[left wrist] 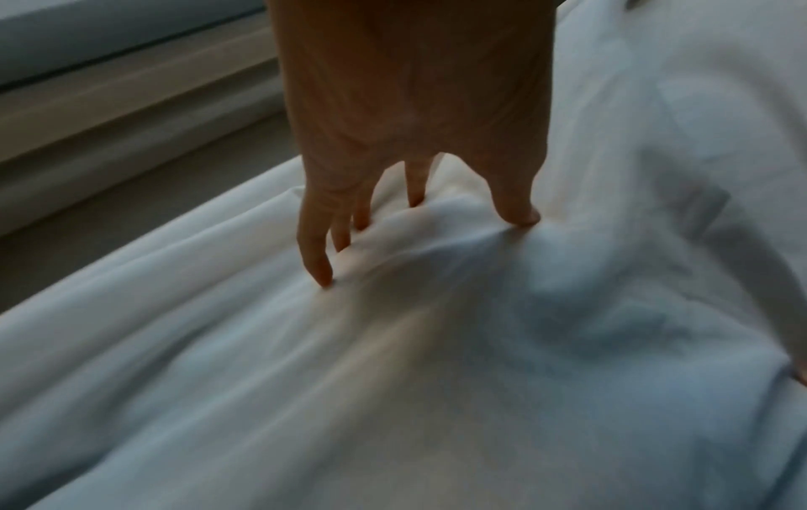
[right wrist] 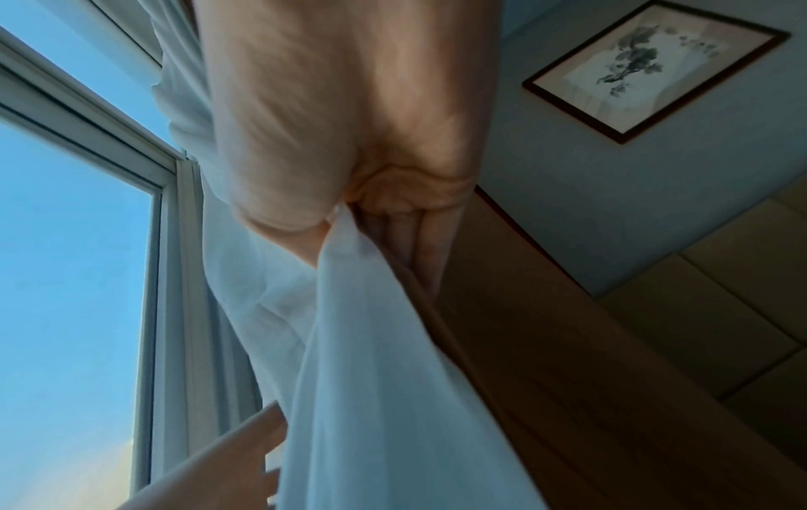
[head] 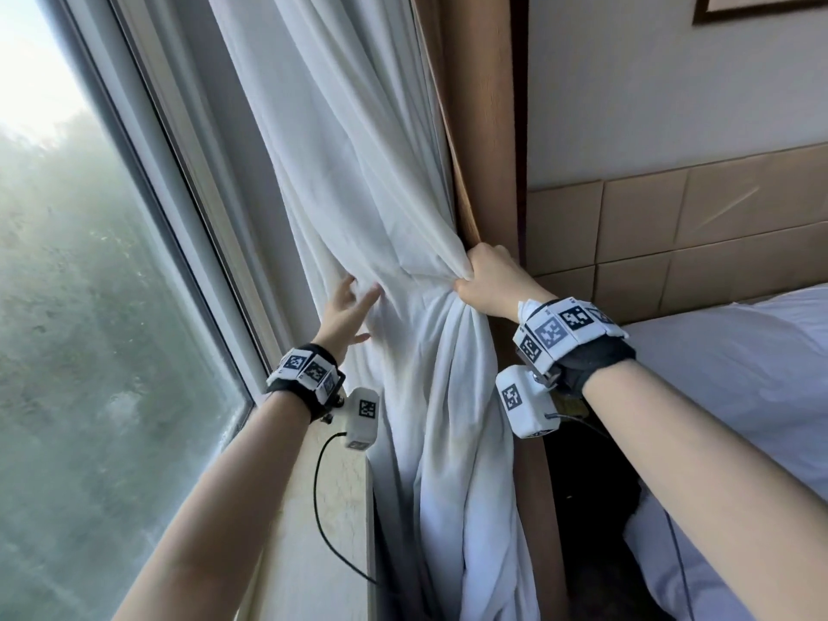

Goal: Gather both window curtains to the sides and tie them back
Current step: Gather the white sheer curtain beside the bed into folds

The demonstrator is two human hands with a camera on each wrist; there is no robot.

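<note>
Bedroom corner beside a window

A window (head: 89, 271) with a pale frame (head: 188, 181) fills the left side, hazy greenery showing through the glass; below it runs a light stone sill (head: 322, 508). A brown wooden panel (head: 479, 127) stands upright at the wall's edge. Tan padded squares form a headboard (head: 672, 235) behind a bed with white bedding (head: 739, 396). A dark-framed picture (right wrist: 655, 69) of leaves hangs on the pale wall (head: 649, 91).
</note>
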